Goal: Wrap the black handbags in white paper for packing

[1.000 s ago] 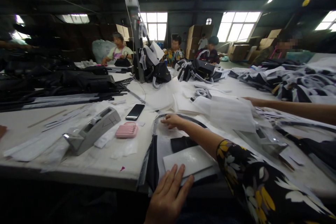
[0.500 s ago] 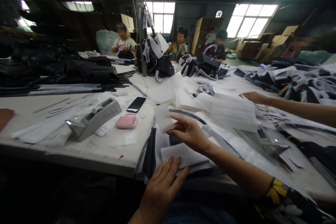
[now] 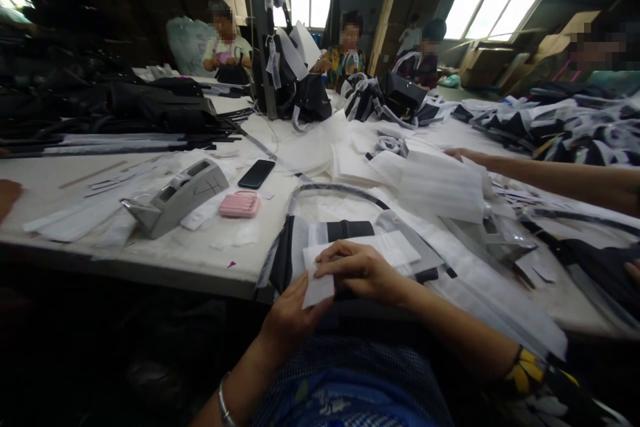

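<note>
Now both hands meet at the near table edge (image 3: 150, 260): the left hand (image 3: 289, 315) comes up from below and pinches the white slip (image 3: 318, 288) with its thumb on top, while the right hand (image 3: 359, 269) curls its fingers over the slip's upper edge, so the slip sits gripped between the two. Just beyond the right hand's knuckles lies a black bag piece (image 3: 350, 229), partly covered by white sheets. Off past the left hand, a pink case (image 3: 240, 204) lies shut, contents hidden; further out, a grey tape dispenser (image 3: 175, 198) carries a roll in its slot, and a dark phone (image 3: 257, 174) lies flat. Far beyond the right hand, a co-worker's hand (image 3: 457, 155) rests on a stack of white sheets (image 3: 440, 187). The cardboard boxes (image 3: 390, 10) at the back are too dim to read.
</note>
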### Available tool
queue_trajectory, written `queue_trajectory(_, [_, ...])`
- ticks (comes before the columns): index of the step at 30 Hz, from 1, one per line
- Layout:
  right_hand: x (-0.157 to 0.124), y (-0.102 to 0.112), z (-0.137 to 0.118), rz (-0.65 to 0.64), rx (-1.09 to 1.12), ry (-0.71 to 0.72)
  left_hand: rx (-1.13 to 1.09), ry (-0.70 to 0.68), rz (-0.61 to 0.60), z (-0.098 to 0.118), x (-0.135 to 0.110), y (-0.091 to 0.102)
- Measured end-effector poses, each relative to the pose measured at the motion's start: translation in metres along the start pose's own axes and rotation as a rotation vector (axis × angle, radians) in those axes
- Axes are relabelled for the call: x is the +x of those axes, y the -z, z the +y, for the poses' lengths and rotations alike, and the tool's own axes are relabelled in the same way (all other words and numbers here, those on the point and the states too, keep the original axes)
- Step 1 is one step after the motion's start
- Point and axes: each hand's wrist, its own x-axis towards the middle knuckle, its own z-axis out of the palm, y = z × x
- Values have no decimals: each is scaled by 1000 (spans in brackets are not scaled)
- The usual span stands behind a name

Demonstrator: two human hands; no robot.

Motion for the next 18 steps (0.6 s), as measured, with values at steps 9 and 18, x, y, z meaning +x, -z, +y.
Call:
queue_trajectory(9, [-9,-1,-2,-41,-99,14,42,68,136,6,-13,-4])
queue_trajectory(18, [-17,-3,-7,-58,-179,153,-28,160,203,5,-25,-11])
